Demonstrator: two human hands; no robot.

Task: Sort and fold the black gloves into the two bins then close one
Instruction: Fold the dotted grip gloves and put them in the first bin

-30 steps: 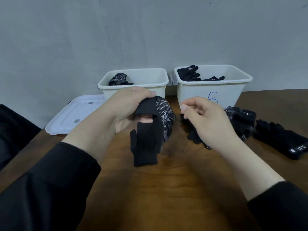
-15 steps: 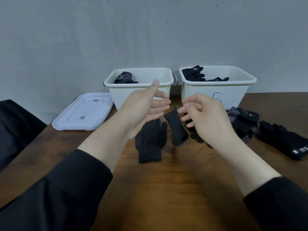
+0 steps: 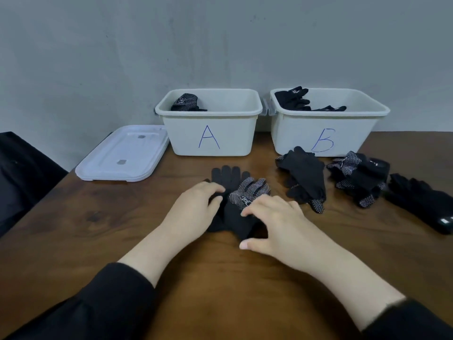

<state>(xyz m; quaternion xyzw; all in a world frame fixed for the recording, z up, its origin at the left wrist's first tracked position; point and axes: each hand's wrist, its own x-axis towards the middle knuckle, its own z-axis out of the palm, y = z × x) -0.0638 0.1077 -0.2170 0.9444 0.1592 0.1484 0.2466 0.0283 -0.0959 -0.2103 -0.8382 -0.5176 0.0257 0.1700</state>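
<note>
Two black gloves lie overlapped on the wooden table in front of me: a plain one (image 3: 228, 176) underneath and a white-dotted one (image 3: 247, 192) across it. My left hand (image 3: 196, 207) rests on their left side with fingers laid over the fabric. My right hand (image 3: 277, 222) presses flat on the cuff end, thumb spread toward me. Bin A (image 3: 210, 136) holds a folded dotted glove (image 3: 186, 103). Bin B (image 3: 326, 133) holds plain black gloves (image 3: 294, 99).
A white lid (image 3: 122, 155) lies flat left of bin A. Loose gloves sit right of my hands: one pair (image 3: 306, 177), a dotted heap (image 3: 358, 175), and thick black gloves (image 3: 421, 202) near the right edge. A dark object (image 3: 22, 173) stands at far left.
The gloves, held up in the air a second ago, now lie flat on the table. Both hands have come down onto them.
</note>
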